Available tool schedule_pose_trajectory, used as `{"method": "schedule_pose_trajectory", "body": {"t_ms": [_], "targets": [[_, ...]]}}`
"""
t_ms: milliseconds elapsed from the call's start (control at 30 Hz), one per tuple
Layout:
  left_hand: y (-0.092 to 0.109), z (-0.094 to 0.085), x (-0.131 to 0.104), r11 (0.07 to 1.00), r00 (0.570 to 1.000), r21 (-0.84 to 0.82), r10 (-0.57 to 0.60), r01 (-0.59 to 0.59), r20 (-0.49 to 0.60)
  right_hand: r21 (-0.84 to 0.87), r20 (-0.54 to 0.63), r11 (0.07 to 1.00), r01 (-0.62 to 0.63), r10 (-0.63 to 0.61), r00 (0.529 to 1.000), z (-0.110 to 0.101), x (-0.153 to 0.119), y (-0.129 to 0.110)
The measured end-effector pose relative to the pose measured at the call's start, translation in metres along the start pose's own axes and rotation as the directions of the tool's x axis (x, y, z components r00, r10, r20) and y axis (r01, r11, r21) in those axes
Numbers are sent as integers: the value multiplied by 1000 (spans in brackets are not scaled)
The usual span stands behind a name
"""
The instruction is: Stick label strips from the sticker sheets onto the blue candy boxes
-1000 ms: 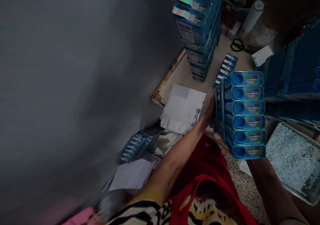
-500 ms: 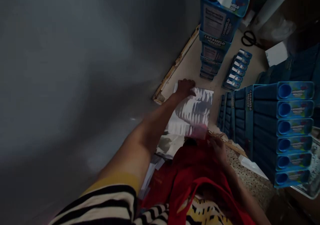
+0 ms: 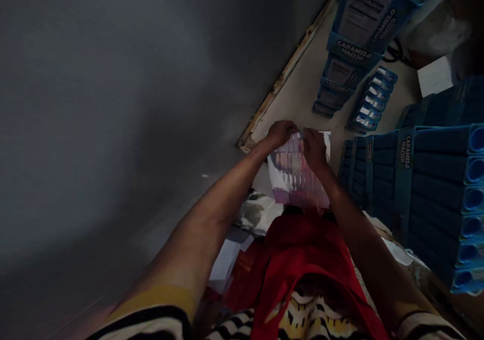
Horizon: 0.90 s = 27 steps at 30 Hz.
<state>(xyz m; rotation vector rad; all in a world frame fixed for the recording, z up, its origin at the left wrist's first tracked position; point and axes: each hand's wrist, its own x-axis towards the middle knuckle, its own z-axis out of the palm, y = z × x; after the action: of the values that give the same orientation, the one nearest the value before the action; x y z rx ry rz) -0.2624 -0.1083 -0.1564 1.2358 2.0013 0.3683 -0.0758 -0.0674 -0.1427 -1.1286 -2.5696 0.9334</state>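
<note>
A shiny, reflective sheet (image 3: 287,176), silvery with a pinkish tint, lies on the table in front of my red apron. My left hand (image 3: 282,133) is at its far left edge, fingers curled down and closed on the sheet. Close beside it, my right hand (image 3: 315,151) pinches the sheet's far edge, its forearm crossing the right part. The fingertips of both hands nearly meet and are dim, so their exact grip is partly hidden.
Tall stacks of blue "Caramelo Macizo" boxes (image 3: 353,52) stand at the back, and more blue boxes (image 3: 431,178) rise on the right. A smaller blue row (image 3: 372,100) sits between them. Black-handled scissors (image 3: 395,52) lie behind. A grey wall (image 3: 113,103) borders the left.
My right hand has moved from the sheet's near right corner up to its far edge, beside my left hand. The pinkish layer now spreads over more of the sheet. The view has shifted slightly.
</note>
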Motion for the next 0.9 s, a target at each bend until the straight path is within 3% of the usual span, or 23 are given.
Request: {"method": "schedule_pose_trajectory", "body": {"t_ms": [200,367,500,733,800,900], "targets": [[15,-9,-10,997,997,10,-80,80,-9,-152,31,985,83,-79,996,17,6,-3],[19,-8,-14,988,988,13,-155,155,-22,-199,89,970,141,-125,988,21,-15,-1],[21,-8,-21,983,981,-15,-183,182,-62,-201,100,970,137,-119,988,11,-33,-5],[29,-11,-28,989,986,45,-132,137,-100,-132,6,988,-74,76,997,-24,-52,-28],[30,-10,-23,995,987,31,-85,90,-136,13,-7,979,-205,205,979,-38,-61,-41],[33,-11,-24,996,956,-84,-25,0,-294,303,3,871,-386,404,915,-66,-80,-67]]}}
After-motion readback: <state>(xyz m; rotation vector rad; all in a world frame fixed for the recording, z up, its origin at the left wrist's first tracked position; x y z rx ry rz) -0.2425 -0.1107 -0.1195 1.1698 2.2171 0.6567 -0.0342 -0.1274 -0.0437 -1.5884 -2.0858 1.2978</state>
